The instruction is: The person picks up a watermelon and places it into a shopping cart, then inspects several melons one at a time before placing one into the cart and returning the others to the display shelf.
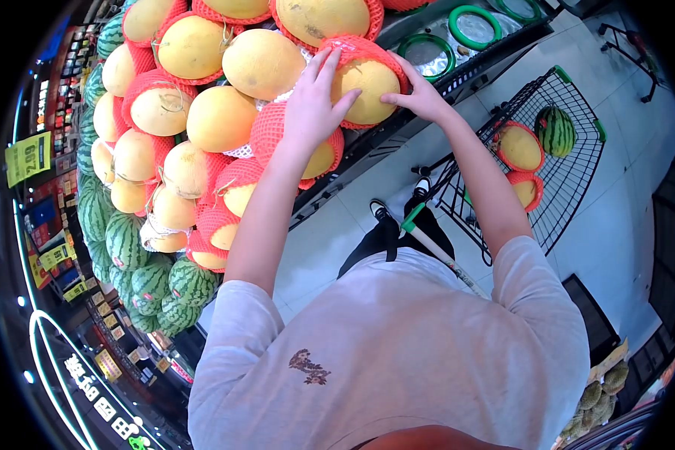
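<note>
A yellow melon [367, 84] in a red foam net lies at the right edge of the melon pile, between my two hands. My left hand [315, 97] rests on its left side, fingers spread over the net and thumb on the rind. On the right side of the same melon is my right hand [418, 94], its thumb against the rind and its other fingers partly hidden around the net. Another netted melon [271, 133] sits just below my left hand. Bare yellow melons [262, 64] are heaped to the left.
Black wire shopping cart [577, 187] at the right, holding a watermelon [555, 131] and two netted melons [519, 148]. Green rings [475, 28] lie on the display shelf at the top right. Striped watermelons [127, 240] line the left side. A price sign [28, 159] stands farther left.
</note>
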`<act>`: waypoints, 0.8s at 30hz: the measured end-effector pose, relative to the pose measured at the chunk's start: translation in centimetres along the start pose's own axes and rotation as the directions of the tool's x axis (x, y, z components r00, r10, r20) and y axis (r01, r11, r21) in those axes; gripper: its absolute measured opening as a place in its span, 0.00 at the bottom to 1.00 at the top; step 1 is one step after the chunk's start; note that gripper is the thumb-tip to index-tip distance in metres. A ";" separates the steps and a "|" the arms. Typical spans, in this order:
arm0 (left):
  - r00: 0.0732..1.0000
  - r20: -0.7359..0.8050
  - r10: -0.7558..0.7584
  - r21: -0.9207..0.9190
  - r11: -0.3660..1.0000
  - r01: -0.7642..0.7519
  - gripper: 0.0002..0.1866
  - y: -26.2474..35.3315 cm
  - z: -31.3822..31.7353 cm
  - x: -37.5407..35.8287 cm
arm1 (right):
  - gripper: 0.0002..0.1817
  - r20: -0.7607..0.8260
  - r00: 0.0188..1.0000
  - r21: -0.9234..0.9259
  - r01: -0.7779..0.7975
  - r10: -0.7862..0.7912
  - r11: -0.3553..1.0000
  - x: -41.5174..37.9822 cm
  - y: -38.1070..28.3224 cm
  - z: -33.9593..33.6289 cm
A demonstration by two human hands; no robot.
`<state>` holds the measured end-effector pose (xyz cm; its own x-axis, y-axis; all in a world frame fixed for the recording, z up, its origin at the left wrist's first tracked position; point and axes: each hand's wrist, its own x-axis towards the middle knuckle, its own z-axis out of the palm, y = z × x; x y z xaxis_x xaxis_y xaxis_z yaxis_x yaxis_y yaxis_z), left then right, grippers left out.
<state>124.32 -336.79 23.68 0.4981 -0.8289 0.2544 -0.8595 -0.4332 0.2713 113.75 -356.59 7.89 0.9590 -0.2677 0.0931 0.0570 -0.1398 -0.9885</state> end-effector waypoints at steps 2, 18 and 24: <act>0.998 0.032 -0.060 -0.041 0.997 0.061 0.37 -0.2 0.2 0.3 | 0.54 -0.044 0.999 -0.032 -0.002 0.001 0.999 -0.3 -0.3 0.0; 0.988 0.019 -0.153 -0.149 0.977 0.154 0.58 -2.3 2.3 0.2 | 0.18 -0.452 0.821 0.325 -0.213 0.349 0.921 -22.7 1.7 2.7; 0.974 0.016 -0.225 -0.117 0.967 0.225 0.63 -2.5 4.0 2.0 | 0.16 -0.480 0.762 0.341 -0.294 0.434 0.893 -26.9 2.3 1.8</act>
<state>127.03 -338.76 19.79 0.6767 -0.7159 0.1722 -0.7059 -0.5643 0.4280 88.62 -347.98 2.92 0.6222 -0.7225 -0.3013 -0.1360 0.2793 -0.9505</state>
